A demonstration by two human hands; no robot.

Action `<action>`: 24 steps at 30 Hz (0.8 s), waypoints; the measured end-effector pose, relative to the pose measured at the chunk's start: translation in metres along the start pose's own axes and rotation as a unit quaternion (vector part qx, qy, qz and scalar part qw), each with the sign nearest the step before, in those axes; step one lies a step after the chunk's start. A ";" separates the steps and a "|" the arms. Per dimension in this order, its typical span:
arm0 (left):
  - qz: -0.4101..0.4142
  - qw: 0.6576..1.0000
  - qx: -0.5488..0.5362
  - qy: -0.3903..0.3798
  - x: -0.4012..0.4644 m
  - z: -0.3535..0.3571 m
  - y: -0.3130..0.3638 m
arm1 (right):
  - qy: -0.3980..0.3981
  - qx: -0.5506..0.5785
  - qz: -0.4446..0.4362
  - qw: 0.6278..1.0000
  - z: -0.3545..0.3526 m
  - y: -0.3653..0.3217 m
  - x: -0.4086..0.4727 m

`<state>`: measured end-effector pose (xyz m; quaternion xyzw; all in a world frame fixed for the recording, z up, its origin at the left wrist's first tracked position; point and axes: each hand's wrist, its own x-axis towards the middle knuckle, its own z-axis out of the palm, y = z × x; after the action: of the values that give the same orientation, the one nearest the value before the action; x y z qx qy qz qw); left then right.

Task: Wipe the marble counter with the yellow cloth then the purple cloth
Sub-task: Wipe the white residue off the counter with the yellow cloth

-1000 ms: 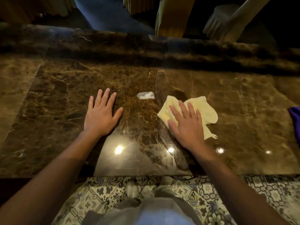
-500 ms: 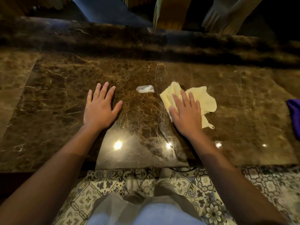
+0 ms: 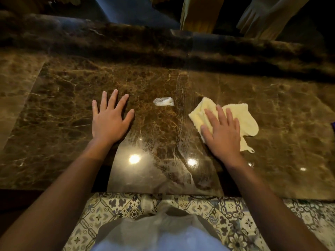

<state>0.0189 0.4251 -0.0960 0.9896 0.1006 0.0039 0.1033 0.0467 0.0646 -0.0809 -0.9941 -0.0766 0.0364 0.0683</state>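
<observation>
The yellow cloth (image 3: 241, 115) lies crumpled on the brown marble counter (image 3: 72, 91), right of centre. My right hand (image 3: 222, 133) presses flat on its near left part, fingers spread. My left hand (image 3: 108, 118) rests flat and open on the bare marble to the left, holding nothing. A small white patch of foam (image 3: 163, 101) sits between the two hands, a little farther back. Wet streaks shine on the marble near the foam and toward the front edge. Only a sliver of the purple cloth (image 3: 333, 126) shows at the right border.
A raised marble ledge (image 3: 163, 44) runs along the back of the counter. Behind it hang pale gloves (image 3: 261, 17) and yellowish fabric (image 3: 199, 13). Patterned floor tiles (image 3: 108, 212) lie below the counter's front edge.
My right hand slid the yellow cloth away from me and then to the right. The left hand stayed put on the marble.
</observation>
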 end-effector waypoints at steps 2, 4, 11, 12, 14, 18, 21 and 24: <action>-0.002 1.000 0.007 -0.004 0.001 0.000 0.000 | 0.004 0.000 0.031 1.000 0.000 -0.001 0.039; -0.006 1.000 0.015 0.000 0.001 0.002 0.000 | 0.014 0.007 0.055 0.998 0.002 -0.007 0.073; -0.014 1.000 0.025 -0.011 0.002 0.004 0.000 | -0.003 0.008 0.031 0.999 0.001 -0.038 0.123; -0.016 0.999 0.024 -0.015 0.001 0.004 0.000 | -0.008 0.005 0.006 1.000 0.003 -0.038 0.112; -0.021 0.999 0.025 -0.011 0.000 0.003 0.001 | -0.012 0.017 -0.058 0.998 0.002 -0.035 0.079; -0.025 0.999 0.022 -0.009 0.003 0.002 0.002 | 0.031 0.076 -0.171 0.982 0.006 -0.024 0.000; -0.024 0.999 0.024 -0.011 0.001 0.002 0.003 | 0.056 0.233 -0.193 0.951 0.007 -0.005 -0.025; -0.022 1.000 0.022 -0.006 0.001 0.001 0.003 | 0.106 0.343 -0.107 0.927 -0.013 0.006 0.001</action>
<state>0.0205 0.4219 -0.0958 0.9890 0.1222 -0.0064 0.0826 0.0500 0.0575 -0.0688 -0.8941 -0.1579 -0.0522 0.4159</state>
